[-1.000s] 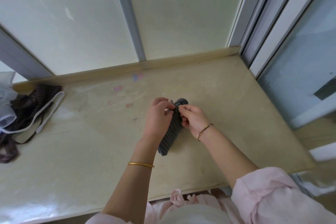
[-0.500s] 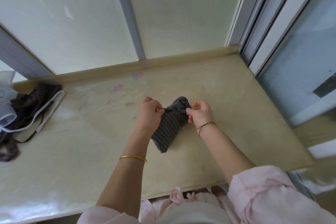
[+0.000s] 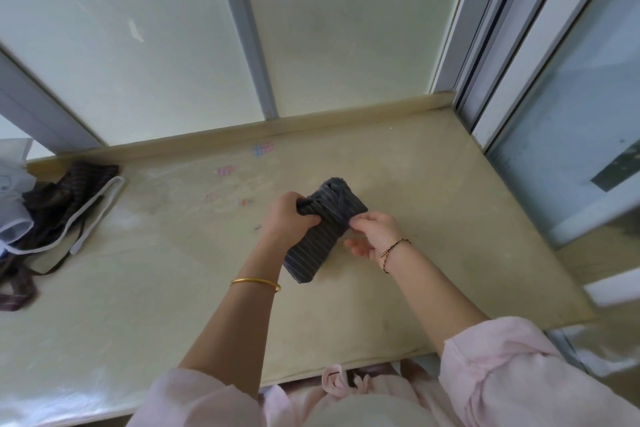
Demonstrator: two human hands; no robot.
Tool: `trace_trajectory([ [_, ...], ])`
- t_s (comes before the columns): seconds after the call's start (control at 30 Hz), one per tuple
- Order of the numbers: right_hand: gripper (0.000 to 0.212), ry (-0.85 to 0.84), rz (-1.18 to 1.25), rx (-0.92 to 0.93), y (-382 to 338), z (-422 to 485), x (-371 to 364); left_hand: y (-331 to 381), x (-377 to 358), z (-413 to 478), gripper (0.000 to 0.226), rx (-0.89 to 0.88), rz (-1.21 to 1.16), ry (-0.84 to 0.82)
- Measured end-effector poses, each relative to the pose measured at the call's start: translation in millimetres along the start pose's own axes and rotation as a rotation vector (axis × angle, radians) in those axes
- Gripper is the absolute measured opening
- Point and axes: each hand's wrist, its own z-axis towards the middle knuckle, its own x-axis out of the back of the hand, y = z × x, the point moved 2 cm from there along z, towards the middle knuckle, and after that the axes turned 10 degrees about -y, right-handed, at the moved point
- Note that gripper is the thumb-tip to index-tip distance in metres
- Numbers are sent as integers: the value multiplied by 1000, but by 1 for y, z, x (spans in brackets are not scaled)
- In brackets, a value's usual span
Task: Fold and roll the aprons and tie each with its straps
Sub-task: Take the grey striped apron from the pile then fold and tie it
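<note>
A dark grey striped apron, rolled into a short bundle point(image 3: 320, 246), lies in the middle of the beige table point(image 3: 433, 239), with its straps wound across the upper half. My left hand point(image 3: 289, 217) grips the left side of the roll near a strap end. My right hand point(image 3: 374, 230) pinches a strap at the roll's right side. A loose heap of dark brown striped aprons point(image 3: 59, 198) with a white strap lies at the table's far left.
A pale wall panel with grey frames rises behind the table. A sliding glass door frame point(image 3: 512, 55) borders the right side. A pale blue-white cloth point(image 3: 10, 204) sits at the far left edge. Small pink marks dot the tabletop.
The roll has turned flatter and wider to view. My hands have moved apart along the strap, then back onto the roll's sides, with the strap now wrapped across it.
</note>
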Motion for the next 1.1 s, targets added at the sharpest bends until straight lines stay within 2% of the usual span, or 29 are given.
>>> trace_trajectory([
  [0.07, 4, 58, 21, 22, -6, 2, 7, -1, 16, 0, 30, 47, -219, -3],
  [0.1, 7, 34, 50, 27, -11, 2, 7, 0, 25, 0, 32, 68, -347, -21],
  [0.13, 10, -33, 90, 29, -17, 0, 3, 1, 32, 0, 35, 76, -466, -44],
  [0.2, 21, -275, 113, 44, -39, -6, -13, 10, 50, -2, 40, 52, -636, -97],
  [0.27, 33, -472, 74, 114, -62, -15, -32, 19, 67, -5, 43, 21, -714, -125],
  [0.3, 38, -513, 54, 162, -73, -19, -41, 23, 76, -6, 43, 10, -734, -141],
  [0.37, 42, -503, -1, 256, -93, -22, -53, 33, 92, -8, 42, -30, -759, -170],
  [0.43, 37, -426, -94, 360, -117, -27, -68, 42, 117, -9, 47, -96, -702, -121],
  [0.53, 28, -279, -235, 514, -158, -40, -87, 67, 161, -16, 55, -244, -265, 194],
  [0.6, 27, -233, -311, 623, -187, -53, -101, 90, 189, -27, 53, -383, -138, 288],
  [0.7, 23, -302, -271, 737, -226, -70, -122, 116, 229, -39, 44, -507, -190, 281],
  [0.83, 55, -604, -59, 805, -276, -91, -145, 151, 288, -56, 36, -673, -362, 252],
  [0.93, 55, -777, 14, 876, -303, -108, -166, 169, 316, -61, 32, -748, -411, 264],
  [1.0, 51, -742, 4, 950, -324, -113, -186, 177, 339, -61, 31, -783, -447, 296],
  [1.1, 50, -565, -46, 1051, -356, -115, -206, 186, 365, -65, 29, -821, -531, 300],
])
